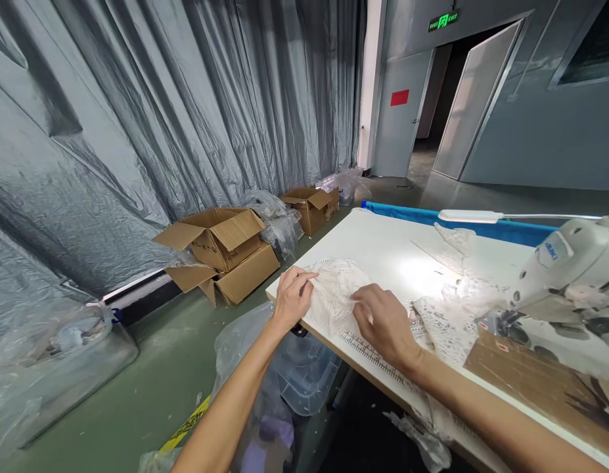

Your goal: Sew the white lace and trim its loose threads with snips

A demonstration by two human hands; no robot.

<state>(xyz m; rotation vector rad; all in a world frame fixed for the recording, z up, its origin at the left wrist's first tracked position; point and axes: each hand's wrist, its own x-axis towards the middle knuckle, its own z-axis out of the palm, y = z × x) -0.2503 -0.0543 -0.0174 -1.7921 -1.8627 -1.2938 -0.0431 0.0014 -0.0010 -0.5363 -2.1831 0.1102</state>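
Observation:
A piece of white lace fabric (334,295) lies at the left end of the white table, close to its front edge. My left hand (293,299) is at the fabric's left edge, thumb and fingers closed on it. Over the right part of the same piece is my right hand (385,325), its fingers bent and the thumb apart from the index finger. I see nothing held in it. Beneath it, a printed measuring scale (373,358) runs along the table's front edge. More white lace (445,322) is heaped to the right of my right hand.
A white sewing machine (565,263) stands at the table's right, with a brown cardboard piece (525,368) before it. Open cardboard boxes (225,240) and plastic bags sit on the floor to the left. A clear plastic bin (309,374) is below the table edge.

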